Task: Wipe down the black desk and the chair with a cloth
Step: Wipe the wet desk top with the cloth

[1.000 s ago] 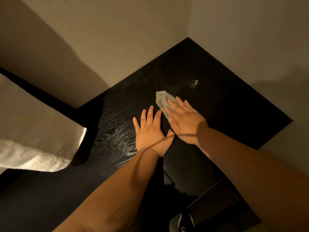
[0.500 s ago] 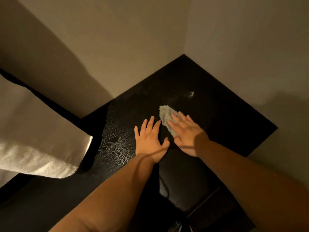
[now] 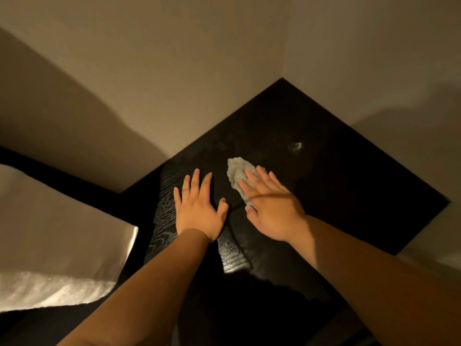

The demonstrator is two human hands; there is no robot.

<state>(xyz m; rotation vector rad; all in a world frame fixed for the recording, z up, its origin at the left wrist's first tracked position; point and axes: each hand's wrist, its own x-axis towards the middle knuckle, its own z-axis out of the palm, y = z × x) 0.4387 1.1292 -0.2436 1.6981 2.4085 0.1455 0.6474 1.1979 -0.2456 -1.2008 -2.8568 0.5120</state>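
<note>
- Resting flat near the left edge of the counter [image 3: 349, 191], the left hand [image 3: 199, 208] held nothing; its fingers [image 3: 195, 181] were straight, slightly spread, and pointed toward the far corner.
- Between the two hands lay a narrow strip of bare dark wood, with the thumbs near each other but apart.
- The cloth [image 3: 237, 173], a small pale wad, sat just right of the left fingertips, in the middle of the counter. Its long axis ran from beside the right thumb out toward the far corner, and its far end poked out past the right fingertips.
- The right hand [image 3: 272, 211] was the one on it, pressing down with straight, lightly spread fingers rather than curling round it.
- A pale smudge [image 3: 295, 146] lay beyond the cloth toward the far corner, to the right of its tip and apart from it. I judged that the next stroke called for a push away from the body, veering a little right of the cloth's axis.
- The right corner of the counter was too dark to judge, and the chair could not be made out.
</note>
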